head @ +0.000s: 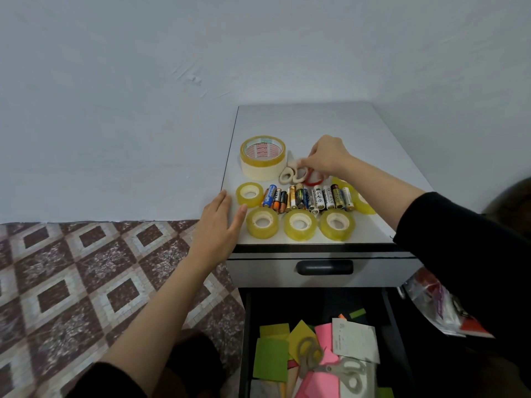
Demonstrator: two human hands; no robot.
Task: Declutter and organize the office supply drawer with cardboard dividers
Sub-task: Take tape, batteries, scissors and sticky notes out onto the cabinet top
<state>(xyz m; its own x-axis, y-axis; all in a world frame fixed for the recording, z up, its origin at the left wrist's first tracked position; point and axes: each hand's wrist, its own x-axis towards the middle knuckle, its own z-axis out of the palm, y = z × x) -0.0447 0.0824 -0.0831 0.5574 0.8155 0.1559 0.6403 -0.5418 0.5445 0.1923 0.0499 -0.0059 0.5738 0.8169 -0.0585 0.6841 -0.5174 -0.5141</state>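
On the grey cabinet top [359, 130] lie a big tape roll [263, 161], several small yellow tape rolls [300, 224], a row of batteries [307, 198] and cream-handled scissors [293, 174]. My right hand [327, 156] pinches something small at the scissors, beside a red loop [314, 179]. My left hand [219, 222] rests flat on the top's left front corner, fingers straight, next to a small roll [249, 193]. Below, the open drawer [316, 340] holds coloured paper notes [275, 357] and grey-handled scissors [342, 369].
The upper drawer [258, 271] with a black handle [324, 267] is closed. A plastic bag [439, 305] lies right of the open drawer. Patterned floor tiles [86, 282] spread to the left; a pale wall stands behind.
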